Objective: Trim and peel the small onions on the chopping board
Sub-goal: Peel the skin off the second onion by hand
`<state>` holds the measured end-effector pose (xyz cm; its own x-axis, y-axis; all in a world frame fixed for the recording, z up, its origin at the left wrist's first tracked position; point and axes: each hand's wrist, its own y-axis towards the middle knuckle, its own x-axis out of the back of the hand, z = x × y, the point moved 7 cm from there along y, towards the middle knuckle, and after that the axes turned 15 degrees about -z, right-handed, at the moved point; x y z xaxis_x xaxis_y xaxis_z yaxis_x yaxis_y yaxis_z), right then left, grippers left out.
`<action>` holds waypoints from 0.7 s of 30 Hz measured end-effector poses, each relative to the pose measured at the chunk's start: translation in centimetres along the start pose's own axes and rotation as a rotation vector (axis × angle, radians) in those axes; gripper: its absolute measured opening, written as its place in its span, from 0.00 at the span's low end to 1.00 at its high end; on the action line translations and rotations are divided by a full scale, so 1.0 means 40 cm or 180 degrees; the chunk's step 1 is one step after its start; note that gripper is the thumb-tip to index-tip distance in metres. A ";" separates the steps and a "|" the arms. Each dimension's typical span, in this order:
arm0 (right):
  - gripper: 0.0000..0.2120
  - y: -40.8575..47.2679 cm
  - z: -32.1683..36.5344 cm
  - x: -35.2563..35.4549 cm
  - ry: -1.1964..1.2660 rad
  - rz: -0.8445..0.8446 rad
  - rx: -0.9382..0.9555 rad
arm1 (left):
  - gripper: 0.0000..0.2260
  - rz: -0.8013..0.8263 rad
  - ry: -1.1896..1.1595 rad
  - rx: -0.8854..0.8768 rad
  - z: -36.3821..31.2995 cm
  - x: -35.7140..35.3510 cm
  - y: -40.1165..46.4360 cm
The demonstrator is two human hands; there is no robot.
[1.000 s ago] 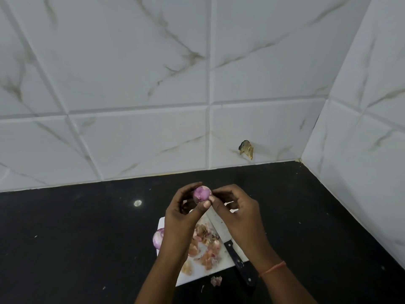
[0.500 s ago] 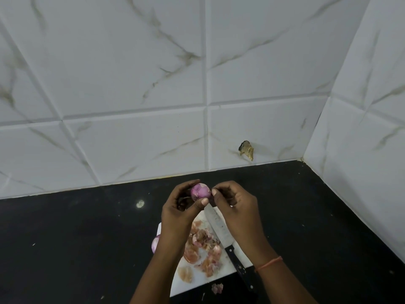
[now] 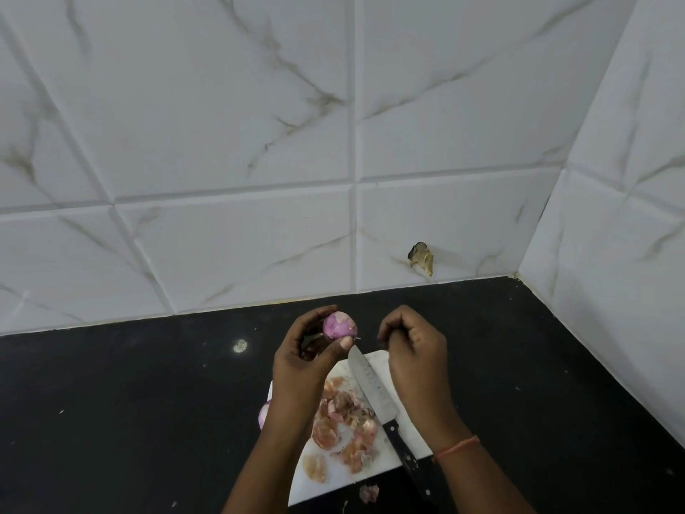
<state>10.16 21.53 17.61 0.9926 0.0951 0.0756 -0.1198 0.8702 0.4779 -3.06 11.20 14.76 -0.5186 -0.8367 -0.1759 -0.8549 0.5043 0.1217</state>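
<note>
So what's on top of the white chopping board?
On the chopping board lie a knife and a pile of onion skins. The left hand and arm cover part of it, so anything under there is hidden.

A black countertop (image 3: pixel 129 421) carries a white chopping board (image 3: pixel 333 476) and a stray peel (image 3: pixel 369 492).

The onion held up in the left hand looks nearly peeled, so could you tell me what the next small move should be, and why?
Probably set the onion down beside the chopping board and take another. Its surface shows smooth purple, the left hand grips it, and the right hand is apart from it. Whether the right fingers pinch a scrap is unclear.
</note>
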 end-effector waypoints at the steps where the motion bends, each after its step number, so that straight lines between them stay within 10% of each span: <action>1: 0.16 0.006 -0.003 0.001 0.0034 0.0062 -0.0048 | 0.22 0.0009 -0.0010 0.0015 -0.001 -0.001 -0.002; 8: 0.17 0.003 -0.034 -0.022 -0.0331 0.0626 -0.0415 | 0.22 0.0002 -0.0059 0.0025 -0.004 0.001 -0.004; 11: 0.04 0.008 0.002 -0.014 -0.0330 0.0466 0.0026 | 0.22 -0.0010 -0.0174 0.0032 -0.010 -0.001 -0.006; 21: 0.04 -0.005 0.059 -0.019 0.0101 0.0425 0.0662 | 0.23 -0.0202 0.0097 -0.0300 -0.023 0.008 -0.004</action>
<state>9.37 20.14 19.54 0.9674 0.2205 0.1242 -0.2482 0.7310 0.6356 -3.10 10.65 15.57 -0.4615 -0.8732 -0.1567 -0.8803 0.4288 0.2029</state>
